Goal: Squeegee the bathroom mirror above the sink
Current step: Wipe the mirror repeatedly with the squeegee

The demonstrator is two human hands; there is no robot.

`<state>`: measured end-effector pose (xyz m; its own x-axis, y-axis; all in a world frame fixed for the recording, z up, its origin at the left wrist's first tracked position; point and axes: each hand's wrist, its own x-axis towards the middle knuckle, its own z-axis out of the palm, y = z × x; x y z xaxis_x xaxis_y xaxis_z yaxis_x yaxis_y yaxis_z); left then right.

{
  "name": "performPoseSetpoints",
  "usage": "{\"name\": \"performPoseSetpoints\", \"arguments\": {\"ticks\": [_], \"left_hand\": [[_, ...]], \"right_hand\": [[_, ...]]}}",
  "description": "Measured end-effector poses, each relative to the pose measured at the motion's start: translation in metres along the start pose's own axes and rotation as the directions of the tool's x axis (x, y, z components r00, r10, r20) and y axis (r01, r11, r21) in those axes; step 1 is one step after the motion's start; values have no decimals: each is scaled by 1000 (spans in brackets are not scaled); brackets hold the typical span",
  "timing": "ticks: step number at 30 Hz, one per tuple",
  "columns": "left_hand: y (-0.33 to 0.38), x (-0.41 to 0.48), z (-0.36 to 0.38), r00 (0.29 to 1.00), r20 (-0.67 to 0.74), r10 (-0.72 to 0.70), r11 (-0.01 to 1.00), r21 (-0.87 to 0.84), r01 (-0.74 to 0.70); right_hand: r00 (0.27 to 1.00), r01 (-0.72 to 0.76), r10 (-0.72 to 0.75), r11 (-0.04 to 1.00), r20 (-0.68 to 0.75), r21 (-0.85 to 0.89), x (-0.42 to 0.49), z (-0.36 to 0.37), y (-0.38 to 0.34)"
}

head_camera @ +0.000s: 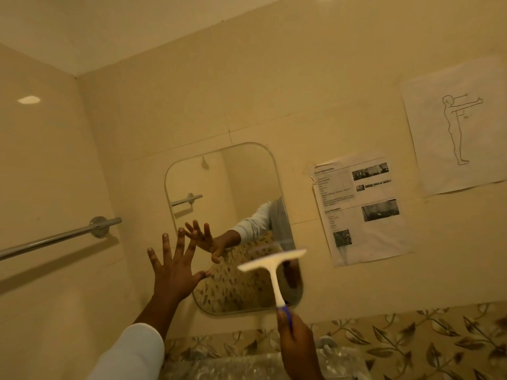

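A rounded rectangular mirror (216,193) hangs on the beige tiled wall, tilted in my view. My left hand (175,270) is raised in front of its lower left edge, fingers spread wide, holding nothing; its reflection shows in the glass. My right hand (297,344) grips the blue end of a white squeegee (274,266) by the handle. The squeegee's blade is up and lies across the mirror's lower right part, blurred; I cannot tell whether it touches the glass.
A chrome towel bar (60,237) runs along the left wall. Two printed paper sheets (359,209) (455,127) are taped right of the mirror. A leaf-patterned tile band (411,341) runs below, above a tap (326,344) and a plastic-covered sink area (247,366).
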<state>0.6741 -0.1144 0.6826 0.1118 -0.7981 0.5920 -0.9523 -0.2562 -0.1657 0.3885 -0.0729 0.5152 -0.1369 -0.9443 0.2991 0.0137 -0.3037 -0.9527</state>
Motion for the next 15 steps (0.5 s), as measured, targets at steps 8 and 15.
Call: {"name": "performPoseSetpoints", "arguments": {"ticks": [8,15], "left_hand": [[9,7,-3,1000,5,15,1000,24,-15],[3,15,-14,999,-25,33,999,31,-32]], "right_hand": [[963,255,-260,964,69,79,75,23,-103],[925,372,-378,923,48,99,129,45,-196]]}}
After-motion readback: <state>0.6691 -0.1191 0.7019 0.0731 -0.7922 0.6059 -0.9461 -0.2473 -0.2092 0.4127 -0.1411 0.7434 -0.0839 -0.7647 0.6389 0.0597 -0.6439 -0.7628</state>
